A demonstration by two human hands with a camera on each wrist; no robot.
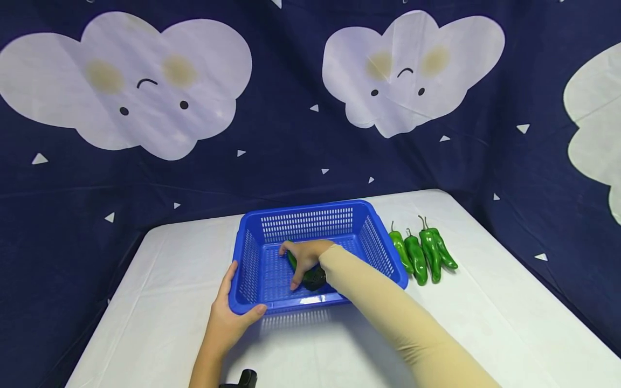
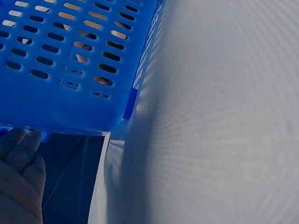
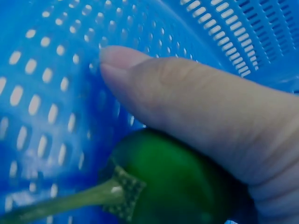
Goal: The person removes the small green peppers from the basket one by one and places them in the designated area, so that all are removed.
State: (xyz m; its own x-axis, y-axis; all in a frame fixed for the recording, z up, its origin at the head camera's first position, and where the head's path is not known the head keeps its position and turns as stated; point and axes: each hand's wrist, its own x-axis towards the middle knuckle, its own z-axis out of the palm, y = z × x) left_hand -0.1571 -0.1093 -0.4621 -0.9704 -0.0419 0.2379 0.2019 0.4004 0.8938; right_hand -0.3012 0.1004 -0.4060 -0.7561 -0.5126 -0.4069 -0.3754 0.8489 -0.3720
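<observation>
A blue plastic basket [image 1: 301, 306] with slotted walls stands on the white table. My left hand [image 1: 228, 315] grips its near left corner, thumb over the front rim and fingers along the left side. In the left wrist view, fingertips [image 2: 28, 140] touch the rim by the slotted wall. Reaching inside the basket, my right hand [image 1: 308, 257] is bent over a green pepper [image 1: 314, 279], fingers at its far end. The right wrist view has my thumb [image 3: 159, 88] lying along the pepper [image 3: 173, 182], its stem toward the lower left; the other fingers are hidden there.
Several green peppers [image 1: 423, 256] lie side by side on the table [image 1: 490, 307], just right of the basket. A dark blue cloth with white clouds [image 1: 281, 134] hangs behind and around the table. A black object [image 1: 246, 377] shows at my left wrist.
</observation>
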